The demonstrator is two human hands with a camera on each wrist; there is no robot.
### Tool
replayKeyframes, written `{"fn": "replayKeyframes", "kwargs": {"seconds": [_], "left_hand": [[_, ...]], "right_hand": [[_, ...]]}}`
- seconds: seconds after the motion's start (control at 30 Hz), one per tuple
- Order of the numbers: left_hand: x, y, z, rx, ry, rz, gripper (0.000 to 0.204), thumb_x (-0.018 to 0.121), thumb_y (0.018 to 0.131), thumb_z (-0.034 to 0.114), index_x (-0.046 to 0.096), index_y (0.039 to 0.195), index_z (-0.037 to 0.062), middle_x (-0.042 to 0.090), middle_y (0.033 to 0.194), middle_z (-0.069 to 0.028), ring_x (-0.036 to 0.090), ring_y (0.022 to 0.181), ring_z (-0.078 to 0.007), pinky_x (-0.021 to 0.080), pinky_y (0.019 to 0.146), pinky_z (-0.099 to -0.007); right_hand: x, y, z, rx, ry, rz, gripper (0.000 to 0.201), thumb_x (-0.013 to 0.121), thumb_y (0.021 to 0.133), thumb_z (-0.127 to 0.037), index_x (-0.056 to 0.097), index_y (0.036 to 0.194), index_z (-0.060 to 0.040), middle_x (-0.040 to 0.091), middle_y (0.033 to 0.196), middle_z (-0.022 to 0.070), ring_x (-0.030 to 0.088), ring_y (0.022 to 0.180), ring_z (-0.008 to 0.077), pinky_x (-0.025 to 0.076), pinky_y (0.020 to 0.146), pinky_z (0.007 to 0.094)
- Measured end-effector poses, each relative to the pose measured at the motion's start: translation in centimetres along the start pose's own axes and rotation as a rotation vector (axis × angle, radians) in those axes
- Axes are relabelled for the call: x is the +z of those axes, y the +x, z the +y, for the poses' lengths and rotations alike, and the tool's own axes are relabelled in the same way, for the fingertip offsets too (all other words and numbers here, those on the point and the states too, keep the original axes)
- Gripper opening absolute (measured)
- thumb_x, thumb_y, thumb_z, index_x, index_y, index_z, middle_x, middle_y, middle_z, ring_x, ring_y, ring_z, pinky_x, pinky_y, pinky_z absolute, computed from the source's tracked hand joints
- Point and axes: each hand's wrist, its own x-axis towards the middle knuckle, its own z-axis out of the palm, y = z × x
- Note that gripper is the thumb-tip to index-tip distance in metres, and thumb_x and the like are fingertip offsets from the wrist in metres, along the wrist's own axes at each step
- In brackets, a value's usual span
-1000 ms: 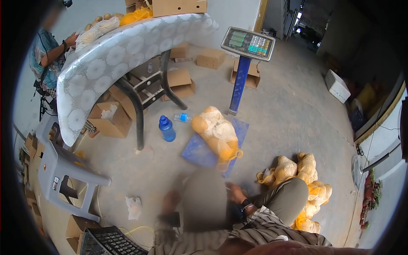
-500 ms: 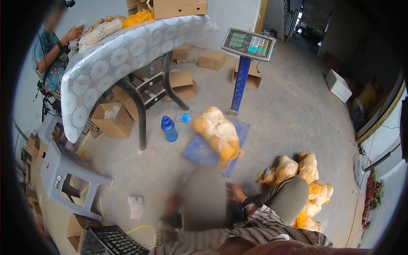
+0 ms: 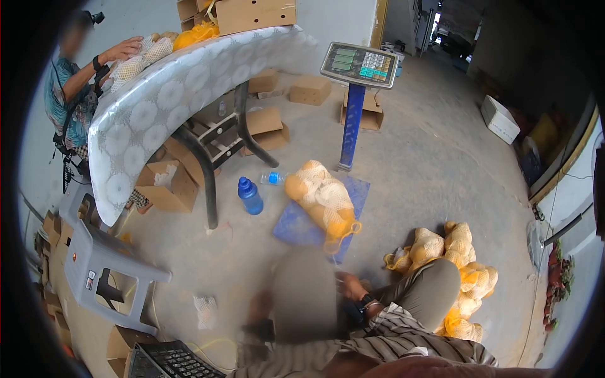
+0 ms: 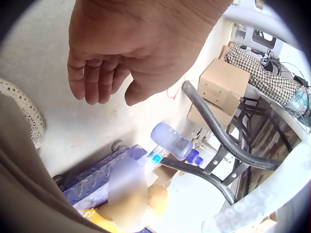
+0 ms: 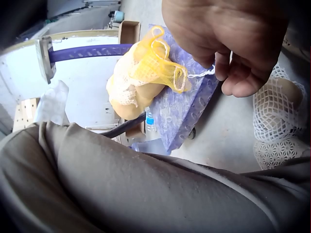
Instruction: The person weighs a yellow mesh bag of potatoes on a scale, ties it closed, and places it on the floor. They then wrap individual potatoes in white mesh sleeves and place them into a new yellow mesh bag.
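My left hand (image 4: 131, 48) hangs over the floor beside my knee, its fingers loosely bent with nothing between them. In the head view the left hand (image 3: 259, 302) is blurred. My right hand (image 5: 233, 43) hangs by the other knee, fingers loosely curled. A white string (image 5: 200, 74) runs from the yellow net bag and meets the fingertips in this view; I cannot tell whether they touch it. The net bag (image 3: 321, 195) holds large, pale round produce in white netting. It lies on the blue platform of a scale (image 3: 290, 223), ahead of my hands.
Several filled net bags (image 3: 463, 277) lie on the floor at my right. Left of the scale stands a blue bottle (image 3: 250, 196), near a clear bottle (image 3: 272, 178). A covered table (image 3: 164, 88), a grey stool (image 3: 104, 258) and cardboard boxes (image 3: 167, 186) occupy the left side. Another person (image 3: 75, 88) stands behind the table.
The other person's hand has lifted and then reached forward onto the netted produce on the table. The head view has shifted slightly. My hands and the bag on the scale stay put.
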Motion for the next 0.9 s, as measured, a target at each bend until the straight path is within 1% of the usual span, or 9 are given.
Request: {"fn": "replayKeyframes", "kwargs": {"seconds": [0.17, 0.33, 0.43, 0.5, 0.6, 0.7, 0.73, 0.8, 0.9], "left_hand": [[0.3, -0.3, -1.9, 0.132, 0.086, 0.004, 0.027, 0.061, 0.08, 0.01, 0.061, 0.105, -0.0007, 0.063, 0.098, -0.0172, 0.062, 0.091, -0.0333, 0.05, 0.081, -0.041], [0.6, -0.6, -1.7, -0.128, -0.377, -0.027, 0.029, 0.06, 0.078, 0.01, 0.061, 0.105, -0.0008, 0.064, 0.096, -0.017, 0.062, 0.089, -0.0336, 0.05, 0.08, -0.0411], [3.0, -0.8, -6.2, 0.058, -0.296, -0.041, 0.03, 0.058, 0.081, 0.01, 0.059, 0.109, -0.0011, 0.064, 0.096, -0.0173, 0.061, 0.088, -0.0354, 0.051, 0.078, -0.0429], [1.6, -1.1, -3.8, 0.098, -0.117, -0.006, 0.029, 0.057, 0.082, 0.01, 0.059, 0.109, -0.0005, 0.063, 0.097, -0.0179, 0.061, 0.087, -0.0368, 0.051, 0.077, -0.0434], [0.9, -1.2, -2.7, 0.088, 0.036, 0.108, 0.025, 0.053, 0.087, 0.011, 0.06, 0.108, -0.0002, 0.063, 0.095, -0.0204, 0.06, 0.082, -0.0404, 0.051, 0.074, -0.0451], [-4.1, 0.0, 4.5, -0.17, -0.226, 0.082, 0.023, 0.045, 0.095, 0.014, 0.057, 0.105, -0.0018, 0.059, 0.076, -0.0061, 0.057, 0.069, -0.0201, 0.048, 0.063, -0.0319], [-5.1, 0.9, 4.8, -0.365, -0.744, 0.112, 0.02, 0.047, 0.095, 0.016, 0.054, 0.105, 0.0005, 0.052, 0.076, 0.0015, 0.052, 0.067, -0.0134, 0.044, 0.061, -0.0277], [-7.7, 2.1, 6.2, -0.649, -1.423, 0.351, 0.023, 0.05, 0.093, 0.018, 0.053, 0.11, 0.0027, 0.058, 0.091, -0.0013, 0.057, 0.081, -0.0138, 0.048, 0.074, -0.0275], [-13.6, 3.3, 7.9, -0.534, -1.361, 0.402, 0.033, 0.053, 0.093, 0.02, 0.054, 0.118, -0.0009, 0.059, 0.11, -0.0089, 0.057, 0.099, -0.0168, 0.046, 0.091, -0.0326]], "right_hand": [[1.1, -0.2, -0.2, -0.014, 0.016, 0.049, 0.031, 0.048, 0.094, -0.017, 0.045, 0.117, 0.0025, 0.053, 0.104, 0.0137, 0.058, 0.084, 0.0235, 0.053, 0.069, 0.0356], [1.8, -1.1, -0.7, 0.011, 0.054, 0.053, 0.026, 0.05, 0.093, -0.017, 0.048, 0.111, 0.0016, 0.056, 0.099, 0.0126, 0.058, 0.078, 0.0226, 0.052, 0.067, 0.0354], [2.0, -1.7, -1.1, 0.0, -0.005, 0.082, 0.023, 0.048, 0.094, -0.02, 0.051, 0.106, -0.0002, 0.058, 0.091, 0.0109, 0.058, 0.076, 0.0215, 0.051, 0.062, 0.0347], [1.6, -1.6, -1.3, 0.042, -0.125, 0.03, 0.043, 0.044, 0.095, -0.025, 0.045, 0.128, 0.0014, 0.051, 0.122, 0.0151, 0.054, 0.103, 0.0267, 0.048, 0.08, 0.0341], [0.8, -0.7, -1.0, 0.076, -0.129, 0.032, 0.042, 0.048, 0.093, -0.026, 0.046, 0.125, 0.0011, 0.056, 0.112, 0.0148, 0.058, 0.083, 0.0223, 0.049, 0.068, 0.0325], [-0.5, 1.5, 0.2, -0.005, 0.012, 0.024, 0.038, 0.045, 0.096, -0.025, 0.043, 0.127, -0.0034, 0.056, 0.102, 0.0103, 0.056, 0.079, 0.0185, 0.052, 0.065, 0.0326], [0.1, 0.5, -0.7, 0.014, -0.009, 0.042, 0.039, 0.042, 0.097, -0.026, 0.042, 0.129, -0.004, 0.057, 0.098, 0.01, 0.056, 0.078, 0.0186, 0.052, 0.066, 0.0326], [-0.1, 1.1, -0.6, -0.07, -0.019, 0.05, 0.04, 0.041, 0.097, -0.026, 0.044, 0.129, -0.0028, 0.059, 0.1, 0.0117, 0.057, 0.077, 0.0183, 0.052, 0.066, 0.0319], [0.1, 0.7, -1.6, -0.177, 0.043, 0.105, 0.033, 0.042, 0.096, -0.022, 0.052, 0.119, -0.0003, 0.059, 0.104, 0.0105, 0.059, 0.081, 0.0186, 0.051, 0.066, 0.032]]}}
